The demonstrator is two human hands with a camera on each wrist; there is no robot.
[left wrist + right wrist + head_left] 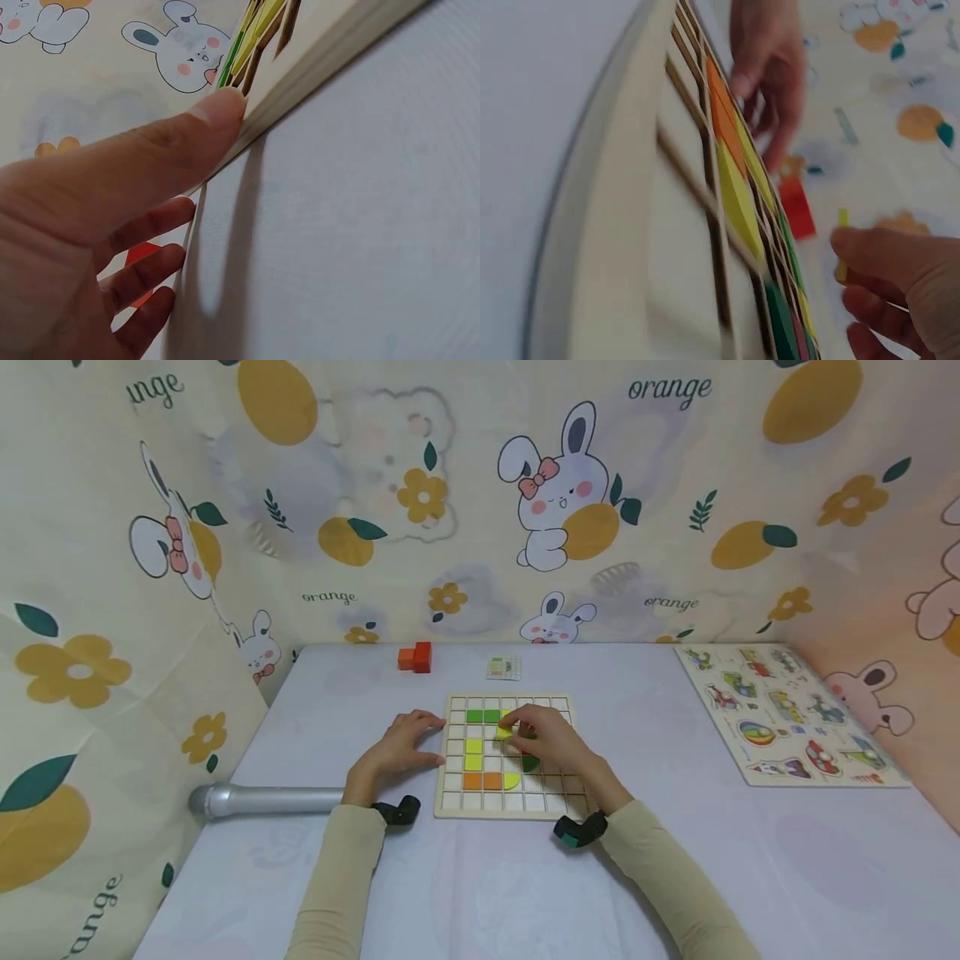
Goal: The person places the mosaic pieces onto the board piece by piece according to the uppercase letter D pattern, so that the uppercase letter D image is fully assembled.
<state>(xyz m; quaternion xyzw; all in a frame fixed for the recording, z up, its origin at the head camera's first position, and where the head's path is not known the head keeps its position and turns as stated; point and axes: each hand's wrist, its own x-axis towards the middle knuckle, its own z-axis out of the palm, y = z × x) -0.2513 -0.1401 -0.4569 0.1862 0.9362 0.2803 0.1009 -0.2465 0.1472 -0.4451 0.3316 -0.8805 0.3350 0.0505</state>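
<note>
A square wooden grid board (491,802) lies in the middle of the table. My right hand (553,739) is over its upper right part, thumb and finger pinching a small yellow block (843,255) above the cells. At the board's left edge rests my left hand (401,745), fingers spread loosely; its thumb touches the rim in the left wrist view. Set in the cells are green squares (483,717), yellow squares (473,754), orange squares (482,781), a round-sided yellow piece (512,782) and a dark green piece (530,763). A red piece there is mostly hidden by my right hand.
Behind the board are red and orange blocks (416,658) and a small pattern card (503,667). A picture puzzle board (787,718) lies at the right. A grey metal tube (277,800) runs in from the left, behind my left wrist. Printed cloth walls surround the table.
</note>
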